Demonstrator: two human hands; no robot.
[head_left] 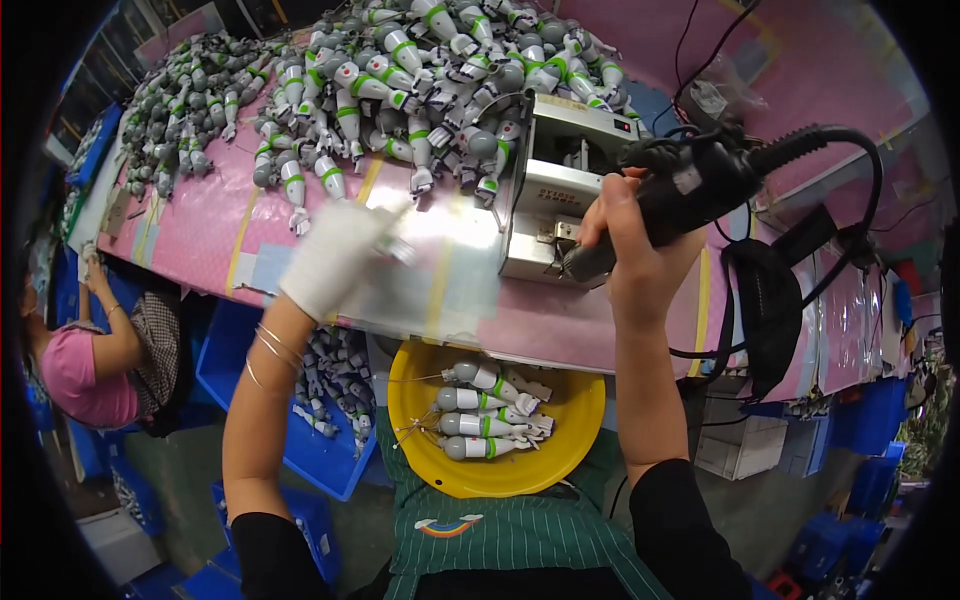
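My right hand (645,255) is wrapped around a black electric screwdriver (700,190). Its nose points down and left, beside the metal screw feeder (560,180) on the table. In a white glove, my left hand (335,255) reaches over the table's front part, smeared by motion. Something small and pale shows by its fingers, too blurred to name. Beyond it lies a big heap of white, grey and green toy robot arms (400,70). Several more toy arms (480,425) rest side by side in a yellow basin (405,445) at my lap, thin wires trailing from their grey ends.
Another heap of grey and white parts (190,110) covers the table's far left. A blue crate (335,470) with more parts stands below the edge. The screwdriver's thick cable (870,190) loops right, near a black pouch (765,310). A person in pink (95,375) sits at left.
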